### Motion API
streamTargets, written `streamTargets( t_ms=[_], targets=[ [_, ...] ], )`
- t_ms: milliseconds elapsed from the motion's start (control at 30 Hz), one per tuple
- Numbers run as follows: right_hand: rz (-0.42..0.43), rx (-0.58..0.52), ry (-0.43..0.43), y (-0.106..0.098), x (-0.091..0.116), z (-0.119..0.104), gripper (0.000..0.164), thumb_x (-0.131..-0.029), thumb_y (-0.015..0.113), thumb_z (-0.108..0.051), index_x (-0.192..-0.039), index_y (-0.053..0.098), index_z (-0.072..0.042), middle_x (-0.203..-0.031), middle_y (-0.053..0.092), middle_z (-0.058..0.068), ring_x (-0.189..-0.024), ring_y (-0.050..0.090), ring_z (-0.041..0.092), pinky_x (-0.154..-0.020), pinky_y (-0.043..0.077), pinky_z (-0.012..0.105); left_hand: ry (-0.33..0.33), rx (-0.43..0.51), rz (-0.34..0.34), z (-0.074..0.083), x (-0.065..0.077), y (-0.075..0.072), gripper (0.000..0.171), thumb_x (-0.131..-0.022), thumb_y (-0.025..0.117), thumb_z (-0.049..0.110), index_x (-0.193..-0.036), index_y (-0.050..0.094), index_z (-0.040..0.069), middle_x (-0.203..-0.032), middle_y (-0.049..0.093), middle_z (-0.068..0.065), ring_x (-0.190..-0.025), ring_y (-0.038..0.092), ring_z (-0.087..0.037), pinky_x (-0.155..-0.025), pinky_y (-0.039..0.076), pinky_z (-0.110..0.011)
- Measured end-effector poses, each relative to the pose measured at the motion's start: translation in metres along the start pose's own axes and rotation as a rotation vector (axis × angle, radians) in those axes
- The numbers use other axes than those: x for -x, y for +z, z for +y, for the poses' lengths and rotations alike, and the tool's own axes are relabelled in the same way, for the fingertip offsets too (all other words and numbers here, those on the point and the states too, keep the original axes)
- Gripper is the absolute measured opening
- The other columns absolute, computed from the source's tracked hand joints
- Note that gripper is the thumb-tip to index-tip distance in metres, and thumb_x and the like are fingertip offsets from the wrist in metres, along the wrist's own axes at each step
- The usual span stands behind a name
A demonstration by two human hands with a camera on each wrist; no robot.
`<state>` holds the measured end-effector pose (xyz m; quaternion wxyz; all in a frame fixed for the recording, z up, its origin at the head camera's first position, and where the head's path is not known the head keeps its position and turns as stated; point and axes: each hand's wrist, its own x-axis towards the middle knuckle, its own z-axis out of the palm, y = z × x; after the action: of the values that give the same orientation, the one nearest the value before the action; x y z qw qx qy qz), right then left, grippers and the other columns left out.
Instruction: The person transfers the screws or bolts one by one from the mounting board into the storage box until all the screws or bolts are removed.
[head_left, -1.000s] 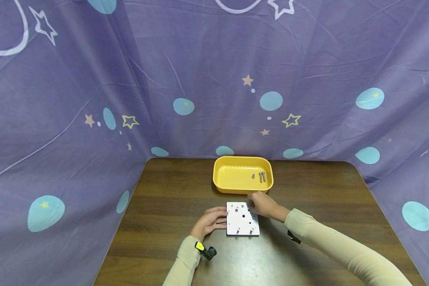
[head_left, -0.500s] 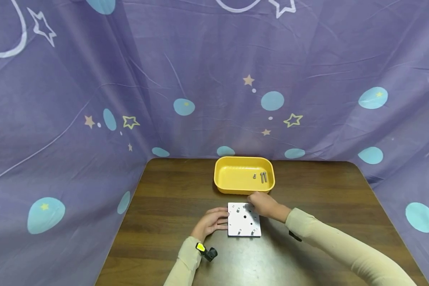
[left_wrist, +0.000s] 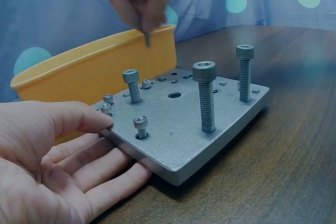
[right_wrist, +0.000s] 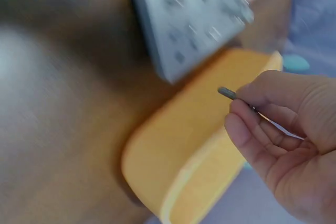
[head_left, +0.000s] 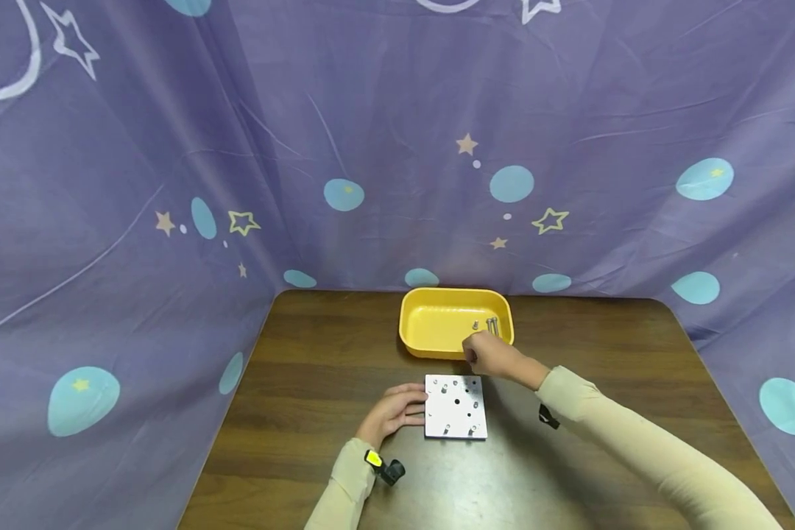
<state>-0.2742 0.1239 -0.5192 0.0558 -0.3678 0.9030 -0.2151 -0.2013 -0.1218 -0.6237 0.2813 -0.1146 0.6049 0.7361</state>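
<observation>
A silver metal plate (head_left: 447,412) with holes lies flat on the table. Several socket-head bolts (left_wrist: 206,98) of different sizes stand upright in it. My left hand (head_left: 394,412) grips the plate's left edge, the thumb at the upper rim and the fingers along the side, partly beneath it. Above the near rim of the yellow bin, my right hand (head_left: 497,355) pinches a thin grey screw (right_wrist: 227,93) between thumb and fingers. Only its narrow shaft end sticks out; the rest is hidden in the fingers.
The yellow bin (head_left: 430,352) stands behind the plate. A small bolt (head_left: 475,325) and two longer bolts (head_left: 492,324) lie inside it, near its right end. A patterned purple curtain (head_left: 384,147) surrounds the brown wooden table (head_left: 318,353).
My right hand has lifted off the plate's far right corner and moved back to the bin's near rim. My left hand keeps its place on the plate.
</observation>
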Motion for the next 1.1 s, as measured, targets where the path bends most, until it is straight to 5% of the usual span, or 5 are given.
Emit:
streamTargets(
  t_ms=[167,467,833,1100],
  targets=[
    [0.019,-0.001,-0.027,-0.035,-0.023,0.008,0.020,-0.074,0.071,0.014,-0.062,0.066,-0.001,-0.060,0.061,0.001,-0.057,0.047,0.006,-0.053,0.041,0.020,-0.005,-0.005,0.004,0.001,0.000,0.000,0.047,-0.098,0.064,0.009,-0.140,0.052,-0.007,-0.121,0.070,-0.018,-0.103,0.071,-0.024,-0.090,0.062,-0.046],
    [-0.086,0.022,0.107,-0.071,-0.063,0.022,0.017,-0.080,0.071,0.009,-0.070,0.078,-0.003,-0.069,0.075,0.008,-0.061,0.066,0.014,-0.067,0.060,0.034,0.006,-0.002,-0.009,0.000,0.000,0.000,0.046,-0.098,0.064,0.009,-0.139,0.052,-0.008,-0.119,0.069,-0.016,-0.102,0.071,-0.025,-0.089,0.062,-0.047],
    [-0.270,-0.009,0.324,-0.059,-0.091,0.045,0.011,-0.088,0.071,0.004,-0.095,0.078,0.006,-0.083,0.077,0.017,-0.078,0.074,0.031,-0.066,0.062,0.032,0.013,0.006,-0.008,-0.001,-0.002,0.000,0.044,-0.097,0.065,0.009,-0.137,0.054,-0.007,-0.116,0.070,-0.014,-0.099,0.071,-0.024,-0.087,0.063,-0.047],
    [-0.300,-0.012,0.416,-0.045,-0.101,0.062,0.015,-0.087,0.069,0.007,-0.099,0.078,0.006,-0.081,0.076,0.013,-0.065,0.061,0.017,-0.062,0.055,0.026,-0.004,0.004,-0.001,0.000,0.001,-0.001,0.043,-0.097,0.065,0.008,-0.136,0.054,-0.007,-0.113,0.070,-0.013,-0.095,0.071,-0.022,-0.088,0.063,-0.047]
  ],
)
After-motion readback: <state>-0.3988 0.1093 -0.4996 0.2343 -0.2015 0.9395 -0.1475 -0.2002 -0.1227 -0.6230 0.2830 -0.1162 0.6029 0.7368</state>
